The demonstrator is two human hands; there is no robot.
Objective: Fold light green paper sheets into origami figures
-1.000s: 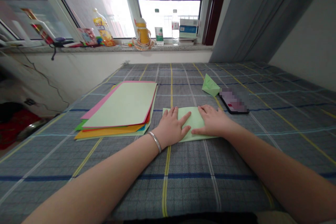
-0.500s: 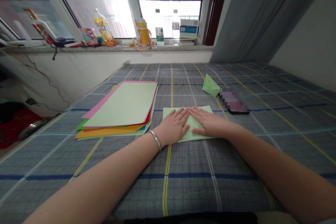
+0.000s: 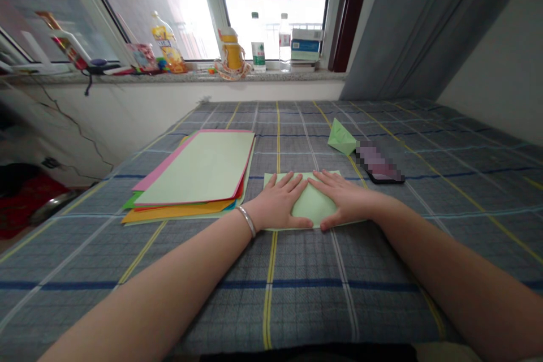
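A pale green sheet of paper (image 3: 314, 208) lies flat on the plaid cloth in front of me. On its left part rests my left hand (image 3: 280, 202), palm down with fingers spread and a silver bangle at the wrist. My right hand (image 3: 345, 198) lies flat on the right part, fingers spread as well. Both thumbs are at the near edge of the paper, their tips a little apart. Much of the sheet's left and right sides is hidden under the hands.
Left of the hands is a stack of coloured paper (image 3: 199, 169). A folded green paper shape (image 3: 340, 137) sits beyond my right hand, beside a phone (image 3: 379, 163). Several bottles, a yellow cup (image 3: 232, 52) and boxes (image 3: 306, 45) stand on the windowsill (image 3: 178, 77).
My right hand first slid left until its fingertips met the left hand's, then moved slightly back right. Both thumbs have come down to the near edge of the paper.
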